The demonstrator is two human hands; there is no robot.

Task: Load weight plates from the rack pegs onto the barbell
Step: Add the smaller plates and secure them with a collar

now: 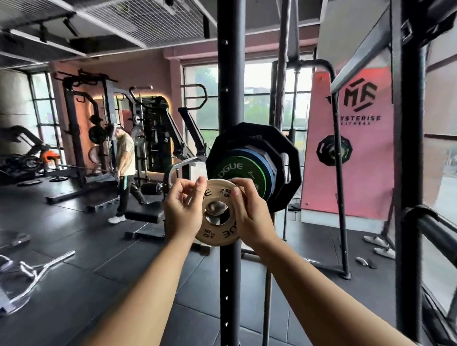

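Tan plate [221, 232] up at the sleeve [216, 207] tip, hole centred over the steel end, pinched at the rim by left hand [183, 210] and right hand [249, 215], fingers curled on either edge. Just behind: green plate [238, 170], blue plate [259, 161] and black plate [287, 159] stacked beside the upright [229, 276]. Looks like the loading step; next calls for a straight, level push along the sleeve until flush against the green plate.

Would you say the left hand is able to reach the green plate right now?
Probably not freely: the left hand holds the small pale plate, which sits right in front of the green plate.
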